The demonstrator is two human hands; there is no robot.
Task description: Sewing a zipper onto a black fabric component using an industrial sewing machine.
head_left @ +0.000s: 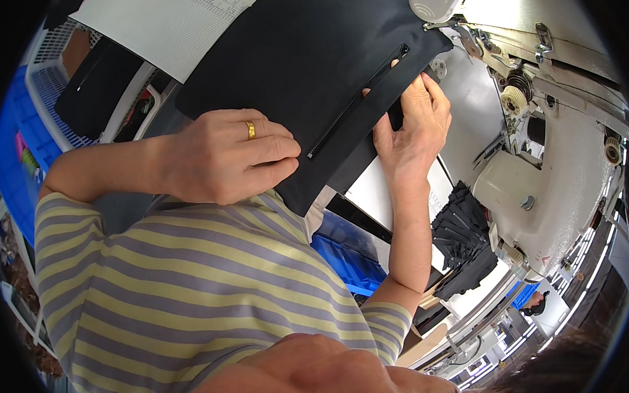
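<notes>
Beside the white metal sewing machine (567, 181), the right hand (416, 123) grasps a black zippered fabric panel (289, 66) by its edge; left hand (233, 156) atop, grip unclear. Smooth grey worktop (473, 125) shows between.

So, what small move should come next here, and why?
Probably the right hand should ease its fingertips clear of the opening along the zipper, with the left hand steadying the black fabric: fingertips show through that slit, and the left hand already rests on the fabric near the zipper's lower end.
</notes>
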